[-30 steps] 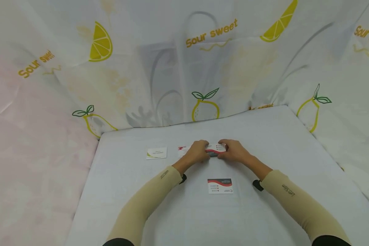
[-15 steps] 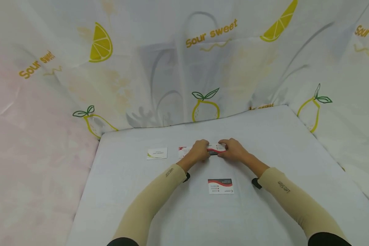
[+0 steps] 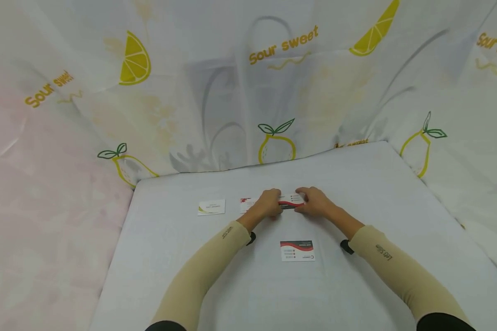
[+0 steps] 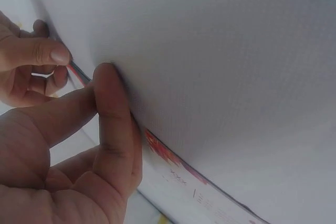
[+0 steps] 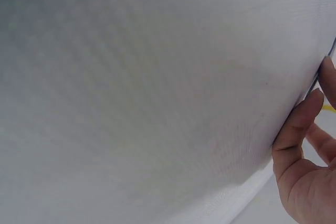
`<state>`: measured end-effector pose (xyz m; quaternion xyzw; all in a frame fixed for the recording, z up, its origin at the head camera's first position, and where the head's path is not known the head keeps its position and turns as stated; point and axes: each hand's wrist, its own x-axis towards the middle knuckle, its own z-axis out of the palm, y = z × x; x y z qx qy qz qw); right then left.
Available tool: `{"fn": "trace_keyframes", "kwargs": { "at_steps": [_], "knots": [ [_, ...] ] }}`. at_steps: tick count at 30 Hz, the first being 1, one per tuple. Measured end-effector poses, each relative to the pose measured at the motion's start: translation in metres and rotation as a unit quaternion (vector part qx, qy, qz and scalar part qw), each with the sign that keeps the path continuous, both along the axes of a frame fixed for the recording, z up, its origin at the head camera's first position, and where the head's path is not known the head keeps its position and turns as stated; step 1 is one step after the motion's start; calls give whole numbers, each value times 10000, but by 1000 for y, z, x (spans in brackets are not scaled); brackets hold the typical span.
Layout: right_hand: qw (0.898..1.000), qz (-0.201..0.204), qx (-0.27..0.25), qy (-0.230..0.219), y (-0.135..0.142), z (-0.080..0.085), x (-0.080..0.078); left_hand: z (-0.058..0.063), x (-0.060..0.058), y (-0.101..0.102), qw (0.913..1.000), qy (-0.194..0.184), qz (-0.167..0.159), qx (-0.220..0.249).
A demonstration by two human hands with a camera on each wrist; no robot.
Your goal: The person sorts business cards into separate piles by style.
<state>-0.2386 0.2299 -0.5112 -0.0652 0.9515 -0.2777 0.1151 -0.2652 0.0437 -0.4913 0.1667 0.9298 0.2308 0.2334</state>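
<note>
A white business card (image 3: 289, 200) with a red wave and a dark band lies on the table between both hands. My left hand (image 3: 269, 202) grips its left end, the fingers at the far edge and the thumb at the near edge. At the right end, my right hand (image 3: 314, 202) holds it the same way. Both hands' curled fingers appear in the left wrist view, near the card's thin edge. Just left of my left hand is another white card with a red floral corner (image 3: 246, 204), partly hidden by that hand.
Farther left lies a white card with a yellow-green curve (image 3: 211, 207). Closer to me, between the forearms, sits a card with a dark and red band (image 3: 297, 251). A white cloth covers the table (image 3: 356, 179), and a lemon-print curtain (image 3: 232, 92) hangs behind its far edge.
Both hands stay at the same card, with only tiny shifts. My left forearm has moved slightly to the right since the earliest frame. The other cards lie unchanged.
</note>
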Motion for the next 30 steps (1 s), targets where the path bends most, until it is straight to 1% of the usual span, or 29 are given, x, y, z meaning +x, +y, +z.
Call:
{"fn": "trace_keyframes", "kwargs": {
  "at_steps": [4, 9, 18, 23, 30],
  "knots": [
    [10000, -14, -24, -39, 0, 4, 1, 0, -1, 0, 9999, 41, -65, -70],
    [10000, -5, -67, 19, 1, 5, 2, 0, 0, -1, 9999, 91, -44, -100],
    [9999, -90, -82, -2, 2, 2, -1, 1, 1, -1, 9999, 117, -14, -83],
    [9997, -49, -236, 31, 4, 1, 1, 0, 0, 1, 9999, 41, 67, -91],
    [9993, -121, -348, -26, 8, 1, 2, -2, -1, 2, 9998, -77, 165, -11]
  ]
}}
